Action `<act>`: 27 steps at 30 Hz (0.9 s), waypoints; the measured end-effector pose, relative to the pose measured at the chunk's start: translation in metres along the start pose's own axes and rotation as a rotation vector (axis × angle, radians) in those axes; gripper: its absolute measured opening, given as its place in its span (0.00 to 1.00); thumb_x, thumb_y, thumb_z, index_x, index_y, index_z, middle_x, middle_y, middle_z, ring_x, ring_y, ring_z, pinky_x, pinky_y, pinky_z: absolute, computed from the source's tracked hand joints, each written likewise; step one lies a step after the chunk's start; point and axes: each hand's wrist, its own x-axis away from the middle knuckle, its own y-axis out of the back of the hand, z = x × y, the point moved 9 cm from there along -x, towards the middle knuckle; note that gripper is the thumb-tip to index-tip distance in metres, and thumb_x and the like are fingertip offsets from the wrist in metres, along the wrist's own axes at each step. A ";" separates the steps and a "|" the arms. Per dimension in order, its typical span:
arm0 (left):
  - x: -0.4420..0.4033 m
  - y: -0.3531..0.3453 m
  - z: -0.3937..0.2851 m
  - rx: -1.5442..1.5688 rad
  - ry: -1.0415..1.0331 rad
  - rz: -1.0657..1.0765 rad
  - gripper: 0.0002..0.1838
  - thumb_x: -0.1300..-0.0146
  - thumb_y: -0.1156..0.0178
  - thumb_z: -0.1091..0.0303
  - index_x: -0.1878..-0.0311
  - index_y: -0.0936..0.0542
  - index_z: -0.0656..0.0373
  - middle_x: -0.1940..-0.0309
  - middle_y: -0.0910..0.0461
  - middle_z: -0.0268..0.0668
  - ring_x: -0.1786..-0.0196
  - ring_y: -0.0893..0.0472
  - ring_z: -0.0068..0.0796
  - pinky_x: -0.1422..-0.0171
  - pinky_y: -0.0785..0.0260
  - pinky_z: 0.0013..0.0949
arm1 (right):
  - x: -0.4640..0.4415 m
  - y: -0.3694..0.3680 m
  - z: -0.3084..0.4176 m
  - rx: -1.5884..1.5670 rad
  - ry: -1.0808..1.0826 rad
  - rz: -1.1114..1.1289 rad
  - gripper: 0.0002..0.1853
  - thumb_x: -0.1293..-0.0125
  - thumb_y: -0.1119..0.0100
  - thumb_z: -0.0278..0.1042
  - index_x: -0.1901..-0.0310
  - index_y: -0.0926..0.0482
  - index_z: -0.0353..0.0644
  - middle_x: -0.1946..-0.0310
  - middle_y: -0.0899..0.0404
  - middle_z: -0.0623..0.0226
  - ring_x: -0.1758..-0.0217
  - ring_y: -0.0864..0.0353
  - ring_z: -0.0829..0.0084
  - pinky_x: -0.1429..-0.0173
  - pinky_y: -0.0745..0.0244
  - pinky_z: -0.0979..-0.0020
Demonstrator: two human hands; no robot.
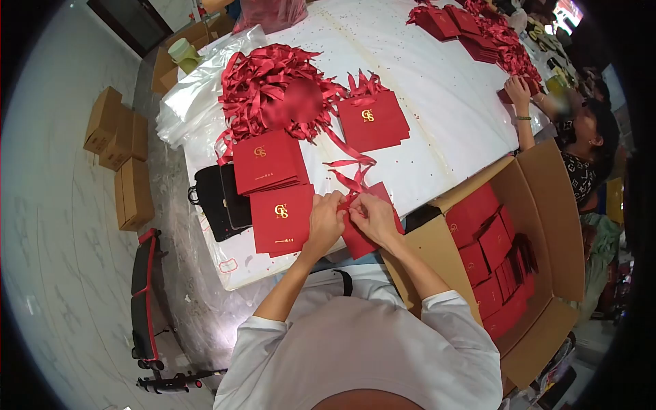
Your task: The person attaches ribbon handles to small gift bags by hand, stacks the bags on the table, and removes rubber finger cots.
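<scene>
While you bend over the near edge of the white table (pixel 444 116), both your hands are at one red bag (pixel 362 242), which lies tilted in front of you, partly hidden beneath them. Your left hand (pixel 328 220) is drawn in narrow, thumb and fingers pinching the bag at its left side. Your right hand (pixel 372 215) is also narrow, its curled fingertips gripping the bag close beside the left ones. A red ribbon (pixel 355 164) runs loosely up the table from your fingers; whether either hand pinches its end too, you cannot tell, as the fingers cover it.

Just left of your left hand lies a near stack (pixel 281 232) of red bags with gold print, and above that a second stack (pixel 266 160). A black pouch (pixel 210 205) sits beside them at the table's left edge. Beyond is a big ribbon heap (pixel 249 85), with a third stack (pixel 376 126) to its right.

At your right, an open carton (pixel 557 232) holds many red bags (pixel 488 294). Farther along the table's right side, another person's hand (pixel 517 89) is near more red bags and ribbons (pixel 502 41).
</scene>
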 end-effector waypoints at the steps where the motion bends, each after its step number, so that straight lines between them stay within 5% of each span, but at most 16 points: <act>1: -0.001 0.001 -0.001 0.040 -0.016 -0.027 0.13 0.47 0.39 0.80 0.57 0.25 0.62 0.63 0.20 0.45 0.58 0.27 0.50 0.52 0.33 0.46 | 0.001 0.000 -0.001 0.005 -0.006 0.007 0.05 0.44 0.36 0.29 0.68 0.22 0.39 0.75 0.20 0.62 0.71 0.18 0.62 0.65 0.24 0.63; 7: 0.004 0.008 -0.012 0.035 -0.060 -0.161 0.10 0.46 0.42 0.81 0.60 0.24 0.62 0.67 0.19 0.45 0.61 0.26 0.50 0.56 0.33 0.47 | -0.003 -0.004 -0.016 -0.089 -0.251 0.056 0.06 0.46 0.35 0.30 0.72 0.21 0.37 0.77 0.19 0.59 0.72 0.18 0.60 0.67 0.24 0.62; 10: 0.003 0.010 -0.019 0.030 -0.053 -0.182 0.09 0.47 0.42 0.81 0.62 0.23 0.62 0.66 0.19 0.46 0.62 0.26 0.50 0.57 0.33 0.47 | -0.004 -0.007 -0.009 0.049 -0.218 0.066 0.07 0.46 0.35 0.29 0.69 0.22 0.36 0.75 0.19 0.57 0.71 0.17 0.58 0.66 0.24 0.61; 12: 0.002 0.011 -0.018 0.052 -0.038 -0.182 0.08 0.47 0.42 0.81 0.62 0.23 0.62 0.66 0.19 0.46 0.62 0.26 0.50 0.57 0.33 0.47 | -0.003 -0.003 0.021 0.228 0.127 -0.059 0.09 0.46 0.36 0.29 0.65 0.23 0.35 0.74 0.18 0.56 0.72 0.18 0.57 0.67 0.24 0.59; 14: 0.003 0.013 -0.016 0.092 -0.024 -0.180 0.08 0.46 0.42 0.80 0.62 0.23 0.62 0.66 0.19 0.45 0.62 0.26 0.49 0.57 0.33 0.46 | 0.001 -0.002 0.020 0.233 0.133 -0.022 0.11 0.43 0.35 0.26 0.61 0.25 0.35 0.70 0.18 0.55 0.70 0.17 0.57 0.65 0.24 0.61; 16: 0.005 0.012 -0.010 0.101 -0.013 -0.181 0.07 0.45 0.41 0.79 0.61 0.22 0.61 0.66 0.19 0.45 0.62 0.25 0.49 0.56 0.32 0.46 | 0.000 -0.004 0.004 -0.126 -0.131 0.098 0.09 0.41 0.35 0.24 0.60 0.25 0.37 0.68 0.18 0.54 0.66 0.16 0.58 0.62 0.23 0.63; 18: 0.008 0.010 -0.005 0.119 -0.002 -0.176 0.07 0.44 0.40 0.77 0.61 0.22 0.60 0.66 0.19 0.44 0.61 0.25 0.48 0.56 0.32 0.46 | 0.004 0.000 0.004 -0.145 -0.192 0.120 0.09 0.40 0.35 0.23 0.59 0.24 0.38 0.67 0.18 0.55 0.63 0.16 0.59 0.61 0.22 0.64; 21: 0.007 0.014 -0.005 0.106 -0.025 -0.194 0.10 0.45 0.32 0.68 0.60 0.20 0.57 0.66 0.18 0.39 0.61 0.24 0.42 0.57 0.31 0.41 | 0.001 0.015 0.024 -0.076 0.040 0.096 0.09 0.38 0.36 0.25 0.57 0.23 0.37 0.64 0.19 0.56 0.61 0.17 0.57 0.58 0.23 0.64; 27: 0.014 0.016 -0.012 0.060 0.049 -0.147 0.11 0.47 0.31 0.69 0.61 0.20 0.56 0.67 0.18 0.38 0.60 0.25 0.41 0.57 0.31 0.41 | -0.017 0.047 0.036 0.064 0.162 0.037 0.05 0.36 0.39 0.27 0.61 0.20 0.37 0.64 0.21 0.57 0.60 0.21 0.54 0.53 0.26 0.62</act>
